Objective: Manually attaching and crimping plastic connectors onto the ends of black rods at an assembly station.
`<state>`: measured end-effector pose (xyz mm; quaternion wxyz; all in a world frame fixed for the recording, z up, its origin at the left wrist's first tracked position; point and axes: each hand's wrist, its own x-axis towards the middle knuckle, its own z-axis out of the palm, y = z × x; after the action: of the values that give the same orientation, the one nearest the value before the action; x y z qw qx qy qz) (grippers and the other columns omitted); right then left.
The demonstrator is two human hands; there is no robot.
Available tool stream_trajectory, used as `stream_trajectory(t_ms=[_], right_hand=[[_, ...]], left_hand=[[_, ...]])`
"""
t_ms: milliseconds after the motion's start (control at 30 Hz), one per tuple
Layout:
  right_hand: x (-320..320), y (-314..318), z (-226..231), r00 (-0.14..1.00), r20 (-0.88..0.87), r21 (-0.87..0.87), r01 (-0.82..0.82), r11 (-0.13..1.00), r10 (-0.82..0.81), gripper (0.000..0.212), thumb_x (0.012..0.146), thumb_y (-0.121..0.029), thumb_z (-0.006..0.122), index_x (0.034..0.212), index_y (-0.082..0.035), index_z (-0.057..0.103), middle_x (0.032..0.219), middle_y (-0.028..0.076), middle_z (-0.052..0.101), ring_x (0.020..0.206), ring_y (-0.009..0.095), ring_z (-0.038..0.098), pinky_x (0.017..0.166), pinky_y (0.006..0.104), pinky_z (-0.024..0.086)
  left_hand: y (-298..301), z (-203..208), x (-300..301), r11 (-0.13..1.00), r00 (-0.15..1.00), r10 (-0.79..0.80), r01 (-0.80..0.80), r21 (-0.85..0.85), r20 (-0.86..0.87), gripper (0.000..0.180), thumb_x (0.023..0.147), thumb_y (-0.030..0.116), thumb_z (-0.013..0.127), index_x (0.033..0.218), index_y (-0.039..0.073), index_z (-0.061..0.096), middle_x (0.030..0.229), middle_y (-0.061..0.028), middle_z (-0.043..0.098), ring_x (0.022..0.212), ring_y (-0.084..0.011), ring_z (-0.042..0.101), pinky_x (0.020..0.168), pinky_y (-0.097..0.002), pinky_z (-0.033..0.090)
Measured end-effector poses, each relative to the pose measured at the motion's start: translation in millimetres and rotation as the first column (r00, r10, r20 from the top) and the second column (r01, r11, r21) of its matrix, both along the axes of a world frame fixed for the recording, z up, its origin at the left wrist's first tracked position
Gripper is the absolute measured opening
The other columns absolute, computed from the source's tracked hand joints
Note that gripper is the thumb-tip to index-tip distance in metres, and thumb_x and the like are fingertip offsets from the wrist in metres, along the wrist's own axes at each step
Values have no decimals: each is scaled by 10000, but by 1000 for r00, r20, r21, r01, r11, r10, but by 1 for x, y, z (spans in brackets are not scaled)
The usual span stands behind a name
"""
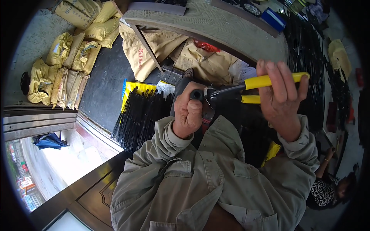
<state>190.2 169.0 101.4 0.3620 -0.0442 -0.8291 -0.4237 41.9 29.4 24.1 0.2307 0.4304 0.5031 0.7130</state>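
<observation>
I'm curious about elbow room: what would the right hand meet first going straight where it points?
Probably the grey table ahead of the right hand, though depth is unclear.

Downward fisheye view from head height

One black tube (196, 94), round and hollow; open end turned toward the camera; firmly held. One plier-type hand tool (229, 92), dark-headed, fitted with two yellow-sleeved handles; handles spread; held crosswise, its head placed just right of the tube's end.
</observation>
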Motion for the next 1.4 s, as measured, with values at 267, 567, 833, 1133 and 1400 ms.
stream_trajectory(t_ms=[267,567,833,1133,1400], right_hand=[[20,-14,32,867,386,-794,138,592,316,321,715,-124,704,949,-37,502,1045,114,518,876,237,558,710,348,473],[41,-17,20,778,444,-860,231,456,444,350,706,-153,678,1004,-34,538,1071,132,493,879,254,559,677,350,484],[41,-13,-17,910,370,-679,127,723,187,266,738,-156,622,970,-39,561,1120,133,455,906,263,540,713,379,465],[63,-11,-22,873,324,-931,227,285,365,365,680,-76,658,1012,-12,519,1078,110,486,811,256,552,730,340,445],[49,6,1,726,41,-423,635,-646,687,541,714,-101,707,1154,-26,401,924,76,562,754,165,575,624,304,469]], left_hand=[[-4,3,-15,980,969,-150,172,104,-198,436,856,374,523,1039,-21,507,919,-112,573,740,-167,562,669,-265,435],[-11,-5,-26,799,752,-540,599,49,-378,614,697,308,699,1147,-26,447,1078,-159,542,914,-261,578,771,-317,446],[-9,-10,-7,946,892,-315,323,-29,-324,591,680,277,712,1135,-9,465,1057,-148,566,910,-238,596,760,-290,449],[5,2,-10,875,833,-462,485,-1,-304,582,636,202,740,1119,-3,488,1056,-145,567,897,-244,600,757,-292,454],[3,-7,-22,711,660,-678,700,-62,-323,620,637,200,733,1158,4,458,1080,-147,557,922,-311,581,771,-328,461]])
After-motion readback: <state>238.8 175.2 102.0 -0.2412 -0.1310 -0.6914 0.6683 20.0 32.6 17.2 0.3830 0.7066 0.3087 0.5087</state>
